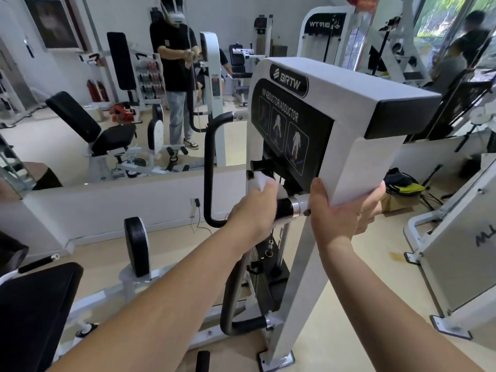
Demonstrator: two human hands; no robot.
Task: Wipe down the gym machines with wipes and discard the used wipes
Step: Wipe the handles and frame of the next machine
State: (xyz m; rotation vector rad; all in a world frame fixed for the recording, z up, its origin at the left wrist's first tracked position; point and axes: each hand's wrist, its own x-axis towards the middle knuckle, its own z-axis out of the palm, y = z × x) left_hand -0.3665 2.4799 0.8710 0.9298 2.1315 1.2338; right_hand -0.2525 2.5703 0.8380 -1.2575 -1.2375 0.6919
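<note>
Head view: small, crumpled white wipe (262, 181)

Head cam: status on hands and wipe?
Left hand grips white wipe, against hip abductor/adductor machine by black handle grip. Right hand grips white upright. Nothing blocking.

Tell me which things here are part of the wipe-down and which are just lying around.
In use: wipe in left hand; hip machine gripped by right hand; its black handle.
Lying about: yellow-black bag; cardboard box; plugged-in charger.
</note>
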